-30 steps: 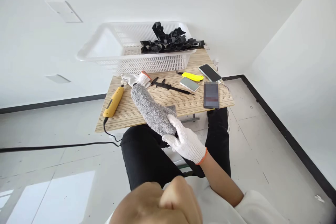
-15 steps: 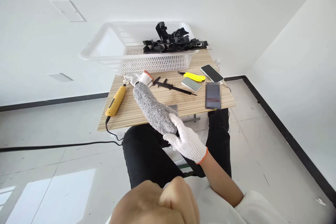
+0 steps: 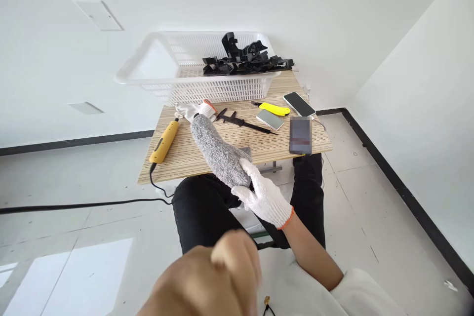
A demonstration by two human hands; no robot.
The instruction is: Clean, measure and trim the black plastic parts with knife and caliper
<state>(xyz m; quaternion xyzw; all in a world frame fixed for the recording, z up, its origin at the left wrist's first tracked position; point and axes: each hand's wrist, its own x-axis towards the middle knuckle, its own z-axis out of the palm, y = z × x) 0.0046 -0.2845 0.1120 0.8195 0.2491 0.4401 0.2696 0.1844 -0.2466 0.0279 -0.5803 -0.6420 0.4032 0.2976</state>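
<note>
My right hand, in a white knit glove with an orange cuff, grips the near end of a fluffy grey cloth. The cloth appears wrapped around a long black object; only dark bits show at its ends, so I cannot tell its kind. It slants over the front edge of the table above my lap. My left hand is bare, close to the camera and blurred. Its fingers look curled in, and whatever they may hold is hidden. A loose white glove lies by the cloth's far end.
On the wooden table lie a yellow corded tool, a black caliper, a yellow utility knife, a pale flat rectangular object and two phones. Behind stands a white basket with black plastic parts.
My left hand has shifted slightly left and turned near the camera. A small gold-tipped cord end now shows beside it. My right hand still holds the cloth, nearly unmoved.
</note>
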